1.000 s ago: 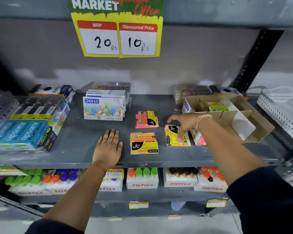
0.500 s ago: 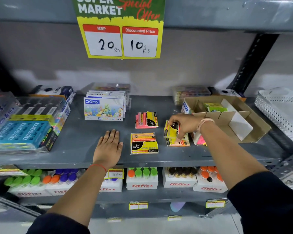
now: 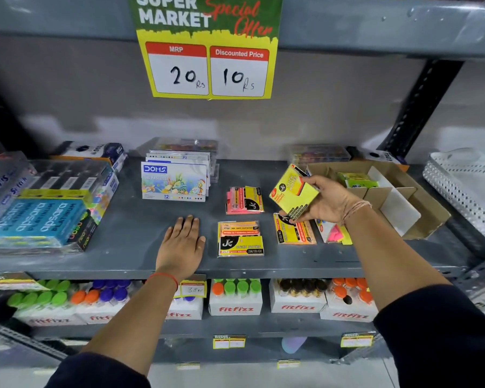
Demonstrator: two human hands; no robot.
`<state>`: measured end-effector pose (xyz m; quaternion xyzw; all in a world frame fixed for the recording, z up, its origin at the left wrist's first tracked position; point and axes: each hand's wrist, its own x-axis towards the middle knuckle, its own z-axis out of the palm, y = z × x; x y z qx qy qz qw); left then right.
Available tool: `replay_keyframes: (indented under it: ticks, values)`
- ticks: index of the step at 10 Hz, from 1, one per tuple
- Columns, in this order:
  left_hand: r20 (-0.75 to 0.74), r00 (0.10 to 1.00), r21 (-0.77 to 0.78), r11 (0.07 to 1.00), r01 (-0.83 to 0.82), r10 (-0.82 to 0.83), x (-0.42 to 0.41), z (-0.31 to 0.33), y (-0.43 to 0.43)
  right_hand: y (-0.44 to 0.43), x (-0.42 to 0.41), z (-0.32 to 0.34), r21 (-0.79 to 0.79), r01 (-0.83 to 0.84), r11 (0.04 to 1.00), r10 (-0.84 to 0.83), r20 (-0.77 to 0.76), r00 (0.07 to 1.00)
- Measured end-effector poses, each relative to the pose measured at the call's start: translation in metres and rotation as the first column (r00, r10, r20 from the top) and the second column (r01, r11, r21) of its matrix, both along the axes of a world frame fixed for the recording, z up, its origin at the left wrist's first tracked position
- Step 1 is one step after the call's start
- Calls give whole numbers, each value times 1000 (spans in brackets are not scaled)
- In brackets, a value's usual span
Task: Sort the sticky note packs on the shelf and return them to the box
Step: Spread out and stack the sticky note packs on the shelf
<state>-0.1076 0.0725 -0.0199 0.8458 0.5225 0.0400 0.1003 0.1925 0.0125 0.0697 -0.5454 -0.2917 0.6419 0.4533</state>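
My right hand [image 3: 329, 201] holds a yellow sticky note pack [image 3: 293, 193] lifted above the grey shelf [image 3: 123, 247], just left of the cardboard box [image 3: 429, 208]. The box has dividers and a green-yellow pack [image 3: 357, 179] inside. On the shelf lie a pink pack [image 3: 244, 201], a yellow-orange pack [image 3: 240, 239], an orange pack [image 3: 293, 232] below my right hand, and loose pink and yellow notes [image 3: 335, 235] by the box. My left hand [image 3: 181, 245] rests flat, fingers spread, on the shelf left of the packs.
DOMS oil pastel boxes [image 3: 174, 182] stand behind my left hand. Apsara pencil packs [image 3: 37, 219] fill the left end. A white perforated tray [image 3: 465, 186] sits at the right. Fitfizz bottle boxes [image 3: 235, 298] line the lower shelf. A price sign [image 3: 207, 68] hangs above.
My right hand has picked the yellow pack off the stack near the box and raised it, tilted, above the shelf. The left hand has stayed flat in place.
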Motion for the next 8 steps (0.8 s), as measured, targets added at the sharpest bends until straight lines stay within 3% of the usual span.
replay_keyframes:
  ticks: [2, 4, 5, 6, 7, 8]
  values:
    - [6, 1000, -3, 1000, 0, 0, 0, 0, 0, 5, -3, 2, 38, 161, 986, -163, 77, 984]
    - [7, 1000, -5, 1000, 1, -1, 0, 0, 0, 5, -9, 6, 132, 177, 975, -208, 275, 939]
    - [7, 1000, -10, 1000, 0, 0, 0, 0, 0, 8, -12, 11, 189, 218, 957, -279, 417, 865]
    - [8, 1000, -7, 1000, 0, 0, 0, 0, 0, 12, -15, 14, 255, 202, 946, -318, 592, 741]
    - [3, 1000, -3, 1000, 0, 0, 0, 0, 0, 14, -16, 11, 317, 122, 940, -333, 785, 522]
    - [5, 1000, 0, 1000, 2, -2, 0, 0, 0, 12, -19, 12, 346, 66, 936, -350, 886, 306]
